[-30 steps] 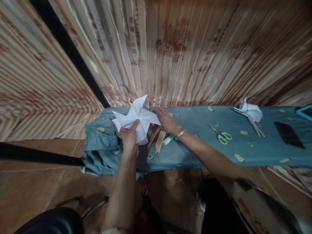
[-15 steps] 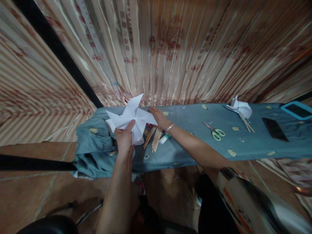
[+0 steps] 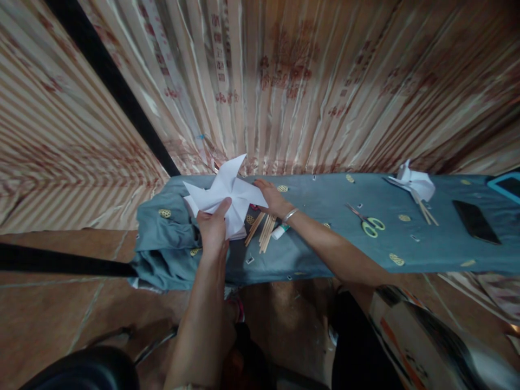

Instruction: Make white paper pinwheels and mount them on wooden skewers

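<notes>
A white paper pinwheel (image 3: 232,189) with pointed blades is held over the left part of the cloth-covered table. My left hand (image 3: 214,225) is closed on it, thumb pressed near its centre. Just past the right blade, my right hand (image 3: 273,197) reaches across the cloth with its visible fingers stretched out; the blade covers part of that hand. Under the pinwheel lies some white paper (image 3: 239,235), mostly hidden. Several wooden sticks (image 3: 266,234) and a white and green glue stick (image 3: 279,232) lie below my right wrist.
Green-handled scissors (image 3: 369,223) lie on the blue-grey tablecloth (image 3: 325,246). Farther right are a finished-looking white paper pinwheel on sticks (image 3: 416,184), a black phone (image 3: 476,221) and a blue-framed object (image 3: 506,187). A curtain (image 3: 276,108) hangs behind, with a black pole (image 3: 114,86) at left.
The whole view has shifted, so the table's things appear slightly farther right. My left hand keeps its hold on the pinwheel; my right hand stays beside the right blade.
</notes>
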Motion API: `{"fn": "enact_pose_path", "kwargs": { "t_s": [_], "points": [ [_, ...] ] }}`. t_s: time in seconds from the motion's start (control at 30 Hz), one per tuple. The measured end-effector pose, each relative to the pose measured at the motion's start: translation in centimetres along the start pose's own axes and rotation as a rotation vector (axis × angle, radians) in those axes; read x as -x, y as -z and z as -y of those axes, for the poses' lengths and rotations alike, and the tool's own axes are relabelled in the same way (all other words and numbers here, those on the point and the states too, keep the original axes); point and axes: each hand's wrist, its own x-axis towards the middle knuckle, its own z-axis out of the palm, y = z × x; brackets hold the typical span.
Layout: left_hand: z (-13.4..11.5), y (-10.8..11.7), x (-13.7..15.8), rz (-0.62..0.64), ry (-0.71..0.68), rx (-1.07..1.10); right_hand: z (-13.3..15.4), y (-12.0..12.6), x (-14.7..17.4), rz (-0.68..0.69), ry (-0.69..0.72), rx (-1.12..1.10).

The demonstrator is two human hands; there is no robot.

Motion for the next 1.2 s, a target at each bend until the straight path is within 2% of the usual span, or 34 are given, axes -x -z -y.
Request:
{"fn": "enact_pose_path", "kwargs": {
  "t_s": [0.37, 0.6, 0.77, 0.97, 1.2],
  "points": [
    [-0.2, -0.7, 0.3, -0.033, -0.008, 0.024, -1.0, -1.4, 0.2, -0.082, 0.027, -0.145],
    [-0.2, -0.5, 0.0, -0.048, 0.027, 0.043, -0.6, -0.9, 1.2, -0.307, -0.140, -0.561],
    [-0.1, -0.9, 0.1, -0.035, 0.009, 0.025, -0.9, -0.3, 4.7, -0.422, -0.319, -0.855],
    [0.6, -2.7, 1.3, 0.016, 0.050, -0.041, -1.6, -0.1, 10.6, -0.452, -0.516, -1.228],
    [2.4, -5.6, 3.7, 0.119, 0.150, -0.098, -4.9, 0.5, 14.7, -0.501, -0.663, -1.375]
  ]
}}
